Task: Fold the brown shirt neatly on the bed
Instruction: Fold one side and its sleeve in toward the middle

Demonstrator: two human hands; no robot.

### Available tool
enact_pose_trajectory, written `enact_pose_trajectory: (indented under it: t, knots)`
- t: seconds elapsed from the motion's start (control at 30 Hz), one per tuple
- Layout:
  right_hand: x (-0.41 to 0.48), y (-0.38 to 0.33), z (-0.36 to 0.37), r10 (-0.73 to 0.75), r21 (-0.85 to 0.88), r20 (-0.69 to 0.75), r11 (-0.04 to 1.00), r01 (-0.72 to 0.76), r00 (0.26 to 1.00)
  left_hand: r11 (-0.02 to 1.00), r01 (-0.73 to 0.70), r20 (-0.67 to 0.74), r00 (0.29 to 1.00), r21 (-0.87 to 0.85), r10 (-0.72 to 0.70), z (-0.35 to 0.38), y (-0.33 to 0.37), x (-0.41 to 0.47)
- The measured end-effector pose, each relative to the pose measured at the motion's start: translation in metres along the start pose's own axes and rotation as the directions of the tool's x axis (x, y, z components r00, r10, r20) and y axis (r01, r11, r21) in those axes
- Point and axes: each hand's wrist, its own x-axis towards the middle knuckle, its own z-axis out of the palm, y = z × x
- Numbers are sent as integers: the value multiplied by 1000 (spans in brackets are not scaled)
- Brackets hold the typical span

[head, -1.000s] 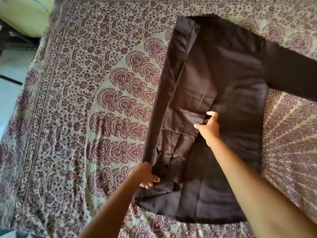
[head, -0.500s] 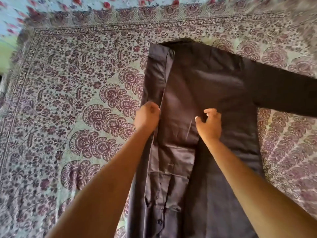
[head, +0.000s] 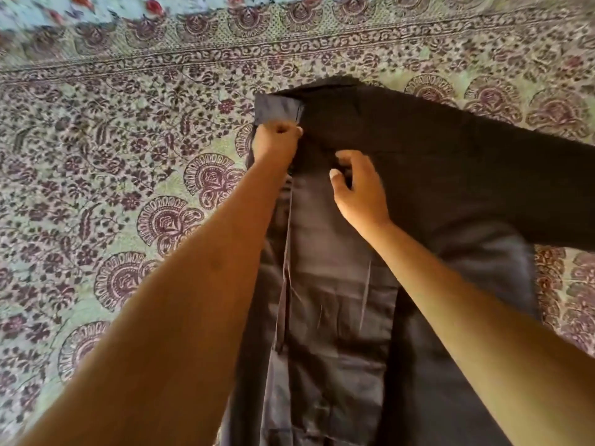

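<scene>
The brown shirt (head: pixel 418 162) lies flat on the bed, collar end away from me. Its left side is folded inward as a long strip running down the middle. One sleeve stretches out to the right edge of the view. My left hand (head: pixel 277 140) is curled into a fist gripping the folded edge near the shoulder, just below the cuff-like end of the strip. My right hand (head: pixel 360 188) rests on the shirt's chest beside it, fingers curled and pinching the cloth. The shirt's hem is out of view below.
The bed is covered by a green sheet (head: pixel 128 188) printed with purple paisley and flowers, with a patterned border along the far side. A lighter floral cloth (head: pixel 96 8) shows beyond the border at the top.
My left hand slid up the folded edge from the hem area to the shoulder. My right hand moved up the chest. The view tilted toward the collar end.
</scene>
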Motion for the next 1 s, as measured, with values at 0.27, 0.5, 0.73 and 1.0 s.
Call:
enact_pose_trajectory:
  t: [0.27, 0.5, 0.73, 1.0]
  knots:
    - [49, -4, 16, 21, -17, -43, 1000, -22, 999, 994, 3, 70, 998, -113, 5, 2, -26, 14]
    - [102, -24, 25, 352, 143, 120, 919, -367, 928, 994, -28, 247, 969, 101, 2, -16, -28, -10]
    - [119, -33, 27, 362, 200, 199, 895, -400, 911, 993, 8, 383, 922, 117, -52, -26, -30, -21]
    - [136, -24, 34, 245, -74, 130, 969, -237, 961, 876, -88, 583, 777, 474, -238, -39, -32, -44]
